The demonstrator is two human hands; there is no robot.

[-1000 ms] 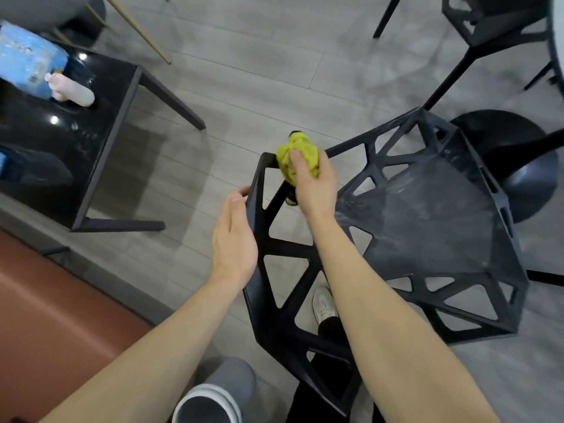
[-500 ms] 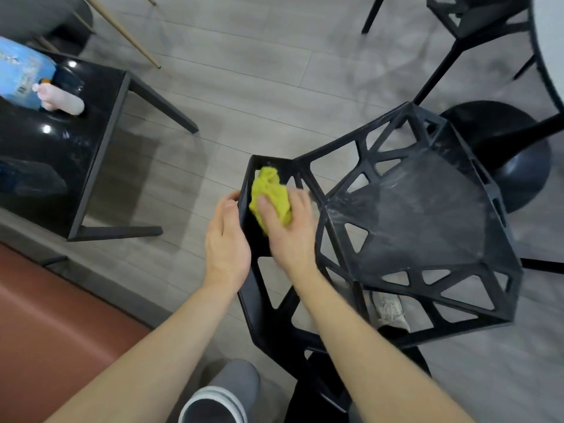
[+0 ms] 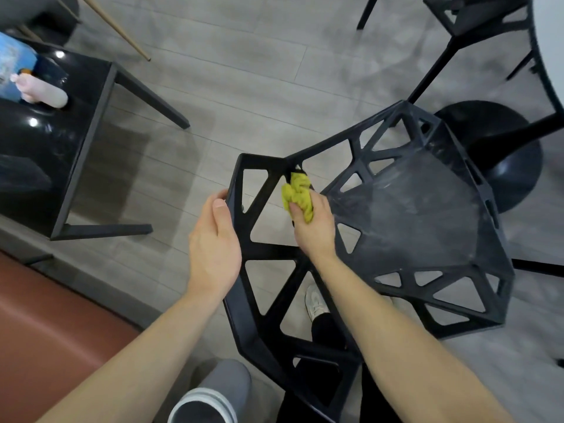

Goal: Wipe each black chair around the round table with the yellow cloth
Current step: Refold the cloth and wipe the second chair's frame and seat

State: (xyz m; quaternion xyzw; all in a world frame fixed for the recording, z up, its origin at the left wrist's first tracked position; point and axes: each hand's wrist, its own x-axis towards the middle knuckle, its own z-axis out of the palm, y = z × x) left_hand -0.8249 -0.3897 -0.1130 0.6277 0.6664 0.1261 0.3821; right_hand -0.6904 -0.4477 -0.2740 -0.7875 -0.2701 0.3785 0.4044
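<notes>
While your left hand [image 3: 213, 242] grips the chair [image 3: 421, 209] back's edge, your right hand [image 3: 314, 227] clamps the yellow cloth [image 3: 297, 193] against a strut, seat lying rightward.

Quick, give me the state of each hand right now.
Left hand: grips the outer edge of the black chair backrest.
Right hand: holds the bunched yellow cloth against a backrest strut.

Black chair [image 3: 412, 215] with a triangular cut-out lattice, yellow cloth [image 3: 297, 193], grey wood-grain floor [image 3: 244, 87], reddish-brown bench [image 3: 45, 325]
</notes>
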